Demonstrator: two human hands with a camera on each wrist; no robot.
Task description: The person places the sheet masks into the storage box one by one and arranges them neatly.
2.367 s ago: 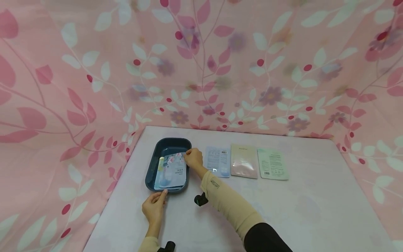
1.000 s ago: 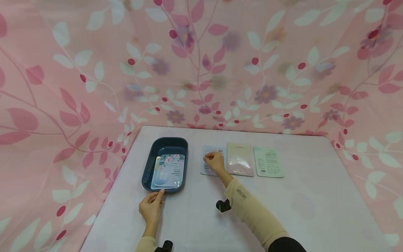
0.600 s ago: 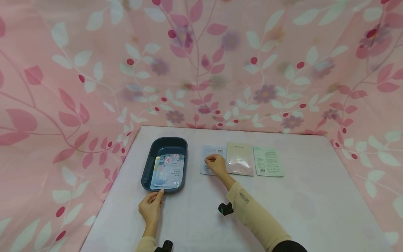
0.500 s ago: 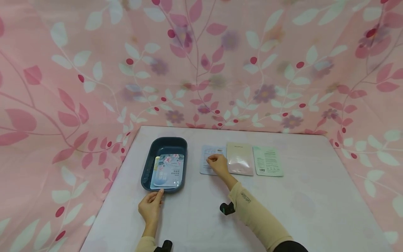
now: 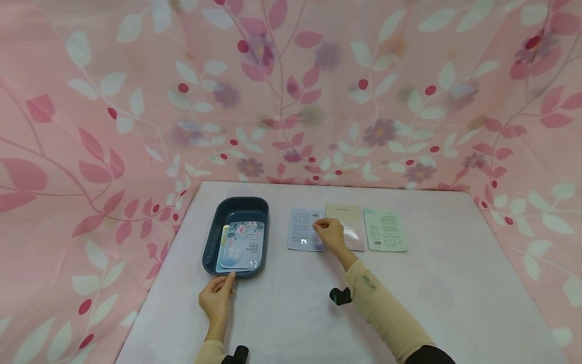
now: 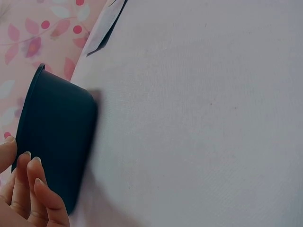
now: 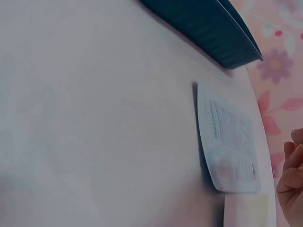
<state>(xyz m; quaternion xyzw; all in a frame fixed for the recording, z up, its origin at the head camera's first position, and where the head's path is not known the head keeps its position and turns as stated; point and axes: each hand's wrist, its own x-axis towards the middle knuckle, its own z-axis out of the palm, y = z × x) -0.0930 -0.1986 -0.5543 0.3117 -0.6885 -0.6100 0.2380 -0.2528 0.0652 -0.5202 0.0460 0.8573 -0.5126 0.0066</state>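
In the head view my left hand (image 5: pixel 215 301) holds the near rim of a dark blue rectangular tray (image 5: pixel 211 242). The left wrist view has the thumb at the rim and the fingers along the outer wall of the tray (image 6: pixel 57 123). Inside lie overlapping face mask packets, a floral blue one (image 5: pixel 245 247) on top. My right hand (image 5: pixel 332 233), fingers loosely bent with nothing in them, hovers over the inner edges of a pale blue packet (image 5: pixel 300 227) and a beige-pink packet (image 5: pixel 354 227), partly covering the latter.
A light green packet (image 5: pixel 385 230) lies at the right end of the row. The white-covered table (image 5: pixel 454 283) ends at the back against a pink floral cloth (image 5: pixel 291 101). In the right wrist view the tray (image 7: pixel 213 33) stands beyond the pale blue packet (image 7: pixel 232 142).
My right hand has left the tray, passed over the pale blue packet and drifted right towards the beige-pink one. My left hand stays at the tray's rim.
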